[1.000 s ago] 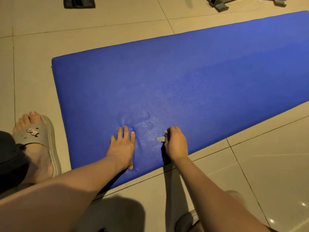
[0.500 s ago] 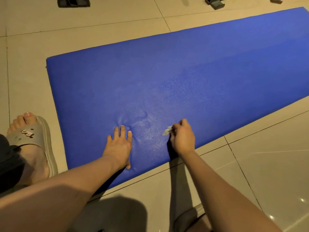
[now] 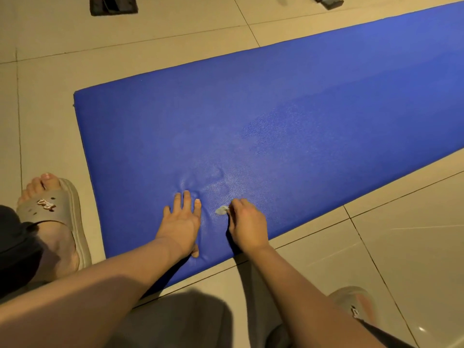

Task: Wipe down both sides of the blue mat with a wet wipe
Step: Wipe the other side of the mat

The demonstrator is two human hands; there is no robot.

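1. The blue mat [image 3: 276,126] lies flat on the tiled floor [image 3: 414,247], one broad face up, running from the near left of the scene away to the far right, where it leaves the frame.

2. A small crumpled wet wipe [image 3: 221,210] sits pinched in the grip of the right hand [image 3: 247,224], pressed to the mat close to its near long edge.

3. The left hand [image 3: 182,222] lies flat with its fingers spread, holding nothing, just left of the wipe; the padding dimples and creases beyond its fingertips, so it appears to be bracing the mat.

4. A lighter, grainy sheen runs across the middle of the upper face toward the right, perhaps moisture from wiping, though it could be only light on the textured surface.

5. Judged from this, the work is on the first face and near the left end; how much of that face is finished cannot be told.

6. The underside is against the floor and shows no sign of having been reached; turning the mat over and wiping that face seems to remain.

7. A slippered foot [image 3: 50,214] stands on the floor left of the mat, and dark objects [image 3: 113,5] sit at the far edge.
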